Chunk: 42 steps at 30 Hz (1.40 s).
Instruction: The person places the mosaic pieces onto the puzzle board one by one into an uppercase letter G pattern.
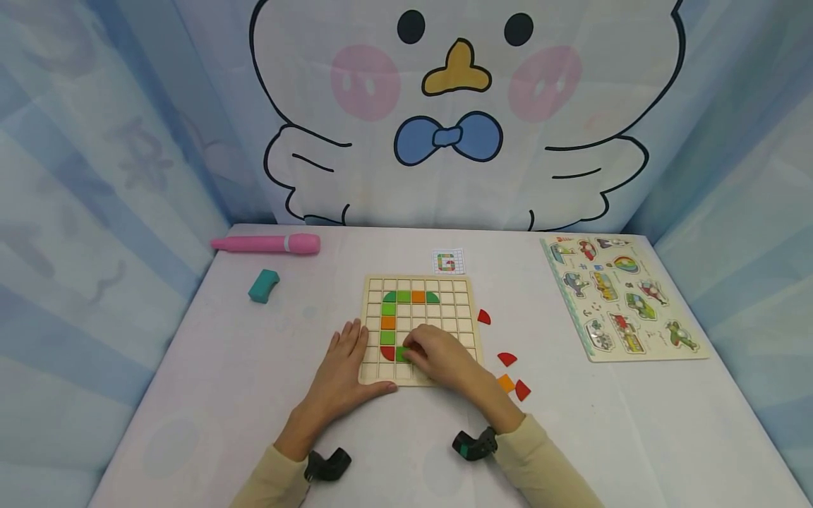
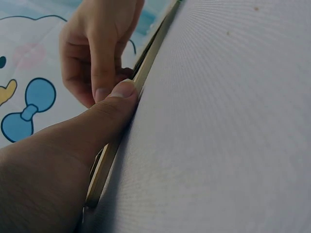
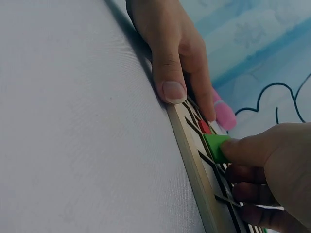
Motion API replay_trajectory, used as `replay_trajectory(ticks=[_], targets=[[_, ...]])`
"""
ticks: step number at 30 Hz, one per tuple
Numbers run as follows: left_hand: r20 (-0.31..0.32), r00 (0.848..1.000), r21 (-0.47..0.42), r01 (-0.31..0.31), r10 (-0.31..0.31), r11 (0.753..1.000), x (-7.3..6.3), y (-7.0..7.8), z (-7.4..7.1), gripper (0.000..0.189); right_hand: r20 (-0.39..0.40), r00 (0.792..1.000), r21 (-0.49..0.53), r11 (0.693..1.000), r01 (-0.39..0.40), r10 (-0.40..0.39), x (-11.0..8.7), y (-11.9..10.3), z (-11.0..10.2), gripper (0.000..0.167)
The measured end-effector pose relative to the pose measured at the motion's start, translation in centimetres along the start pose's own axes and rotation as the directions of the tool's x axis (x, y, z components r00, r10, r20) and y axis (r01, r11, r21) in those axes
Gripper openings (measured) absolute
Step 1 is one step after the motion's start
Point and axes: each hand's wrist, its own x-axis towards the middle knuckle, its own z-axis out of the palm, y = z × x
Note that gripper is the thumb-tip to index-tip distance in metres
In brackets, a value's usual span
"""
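Observation:
A wooden grid board (image 1: 444, 321) lies on the table with green, orange and red pieces set in several of its squares. My left hand (image 1: 343, 363) rests along its left side, fingers straight, thumb against the front edge. Over the lower middle of the grid, my right hand (image 1: 441, 356) holds a green square tile (image 3: 217, 148) by thumb and curled fingers. That tile is beside a red quarter-round piece (image 1: 387, 353) in the same row. The right fingertips are partly hidden in the head view.
Loose red quarter-round pieces (image 1: 507, 359) and an orange square (image 1: 506, 383) lie right of the board. A small pattern card (image 1: 448, 262) is behind it. A picture puzzle (image 1: 625, 300) lies far right; a pink pen-shaped object (image 1: 267, 244) and a teal block (image 1: 263, 286) lie left.

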Motion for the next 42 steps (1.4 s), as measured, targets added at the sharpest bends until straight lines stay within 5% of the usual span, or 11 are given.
replay_trajectory(ticks=[42], targets=[[0.000,1.000,0.004,0.007,-0.007,1.000,0.06,0.07,-0.05,0.119,-0.049,0.998,-0.070,0.997,0.034,-0.038,-0.68,0.17,-0.23,0.015]])
